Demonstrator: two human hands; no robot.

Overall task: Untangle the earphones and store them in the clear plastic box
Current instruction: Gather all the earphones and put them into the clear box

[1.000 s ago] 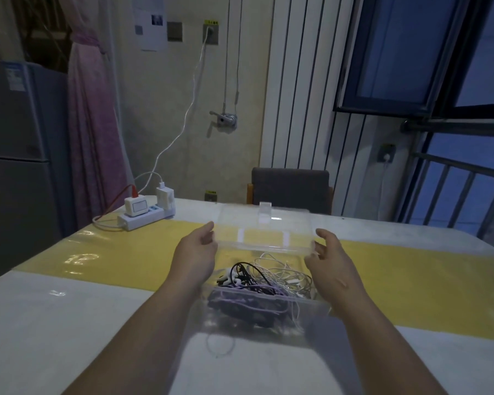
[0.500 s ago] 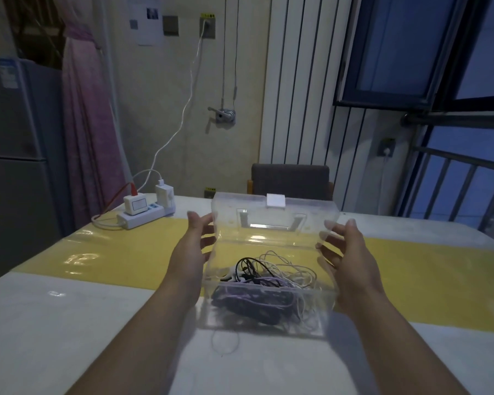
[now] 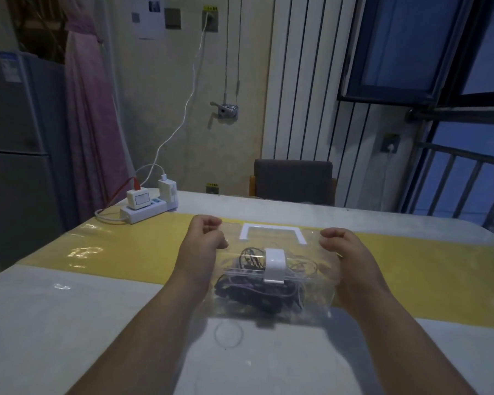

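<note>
On the table, both hands are pressing the box (image 3: 271, 303) lid down. The left hand (image 3: 204, 246) and right hand (image 3: 345, 252) are curled, holding nothing. Pushing the white clip (image 3: 275, 265) should lock it.

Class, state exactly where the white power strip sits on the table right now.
In the head view, the white power strip lies at the table's far left corner, left of the clear plastic box, with two white chargers plugged in.
</note>
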